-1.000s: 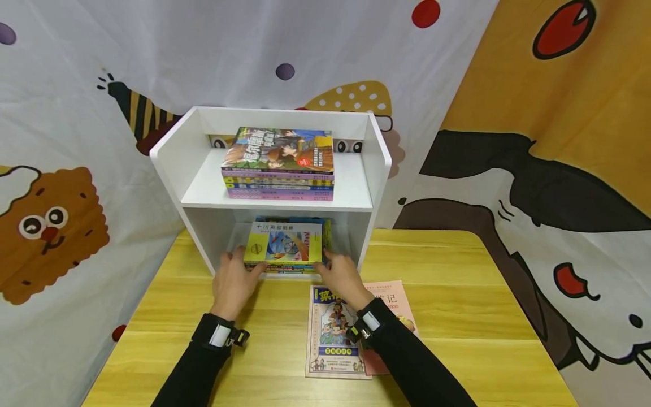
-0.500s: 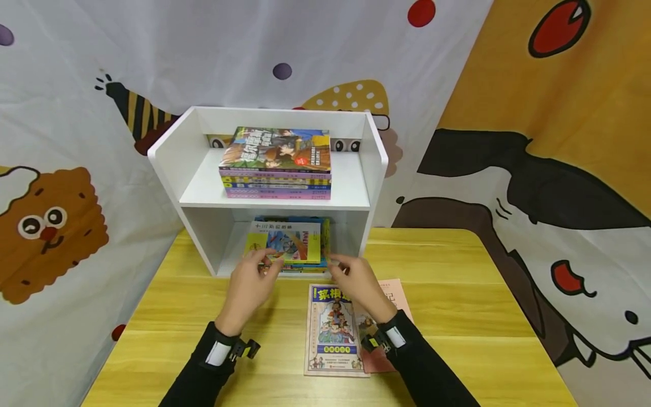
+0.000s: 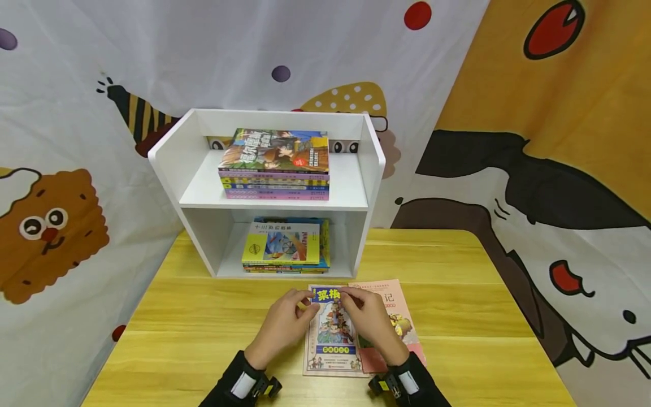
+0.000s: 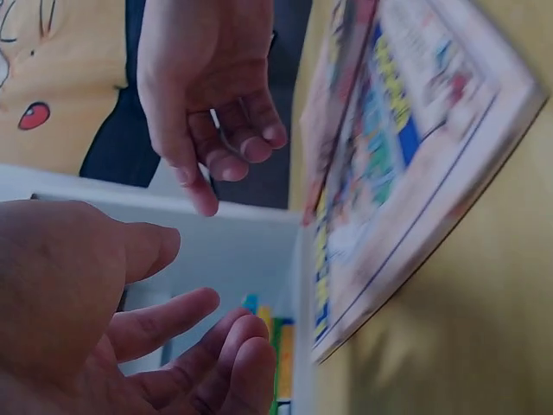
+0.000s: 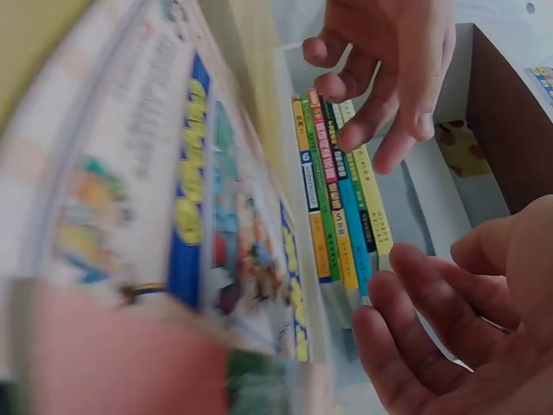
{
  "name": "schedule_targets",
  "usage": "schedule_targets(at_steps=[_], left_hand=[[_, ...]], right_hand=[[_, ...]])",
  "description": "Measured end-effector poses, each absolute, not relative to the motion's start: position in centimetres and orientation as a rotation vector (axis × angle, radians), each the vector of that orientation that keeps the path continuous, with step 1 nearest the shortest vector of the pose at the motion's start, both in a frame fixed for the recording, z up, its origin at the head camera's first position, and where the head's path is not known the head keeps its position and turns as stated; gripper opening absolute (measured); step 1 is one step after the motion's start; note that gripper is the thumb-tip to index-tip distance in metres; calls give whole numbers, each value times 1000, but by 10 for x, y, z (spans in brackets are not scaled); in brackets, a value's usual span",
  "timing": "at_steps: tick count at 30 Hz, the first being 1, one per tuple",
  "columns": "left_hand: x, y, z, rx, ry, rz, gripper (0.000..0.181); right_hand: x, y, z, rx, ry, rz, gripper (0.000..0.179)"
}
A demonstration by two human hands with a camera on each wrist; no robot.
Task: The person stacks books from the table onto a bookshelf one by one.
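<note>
My left hand (image 3: 281, 328) hovers over the left edge of a book with a blue-and-yellow title (image 3: 334, 333) lying on the table. Opposite it, my right hand (image 3: 373, 323) hangs above the same book's upper right. Both wrist views show loosely bent fingers, with nothing held and space between hands and cover. A pink book (image 3: 400, 305) lies partly beneath the first one, and the right hand and wrist hide some of it. Inside the shelf's lower compartment, just beyond the hands, lies a stack of books (image 3: 285, 243) topped by a yellow-and-white one.
A white two-tier shelf (image 3: 203, 175) stands at the back of the wooden table (image 3: 473, 316). Its upper tier bears another book stack (image 3: 277, 151), purple spines facing forward. Behind hangs a cartoon-printed cloth (image 3: 224, 56).
Both hands have left the lower stack's sides and drawn back toward me, now over the books on the table. That stack stays in the lower compartment.
</note>
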State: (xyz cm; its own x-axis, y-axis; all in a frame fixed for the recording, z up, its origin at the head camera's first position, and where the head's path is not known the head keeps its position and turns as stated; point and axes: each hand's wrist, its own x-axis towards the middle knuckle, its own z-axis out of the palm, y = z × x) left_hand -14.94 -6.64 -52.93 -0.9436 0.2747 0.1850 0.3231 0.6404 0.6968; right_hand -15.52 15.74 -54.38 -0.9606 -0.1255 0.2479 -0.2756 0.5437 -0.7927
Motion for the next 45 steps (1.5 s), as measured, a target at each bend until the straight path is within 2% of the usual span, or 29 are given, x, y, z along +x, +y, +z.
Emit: schedule_targets(at_steps=[8, 16, 20, 24, 34, 45], left_hand=[[-141, -56, -541, -609, -2792, -1182, 37], [-139, -46, -543, -610, -2834, -1208, 43], [-140, -34, -545, -649, -2857, -1213, 48], [-143, -23, -548, -689, -2854, -1220, 43], [-150, -4, -557, -688, -2922, -1106, 38], [-151, -1, -558, -686, -2900, -1082, 38]], right_hand=[[-141, 173, -549, 209, -2669, 1297, 25], [-151, 208, -540, 38, -2690, 1007, 26], [-157, 228, -540, -109, -2714, 880, 31], [-160, 244, -544, -187, -2771, 788, 40], [-158, 248, -558, -201, -2894, 771, 65], [-154, 247, -563, -182, -2934, 744, 66]])
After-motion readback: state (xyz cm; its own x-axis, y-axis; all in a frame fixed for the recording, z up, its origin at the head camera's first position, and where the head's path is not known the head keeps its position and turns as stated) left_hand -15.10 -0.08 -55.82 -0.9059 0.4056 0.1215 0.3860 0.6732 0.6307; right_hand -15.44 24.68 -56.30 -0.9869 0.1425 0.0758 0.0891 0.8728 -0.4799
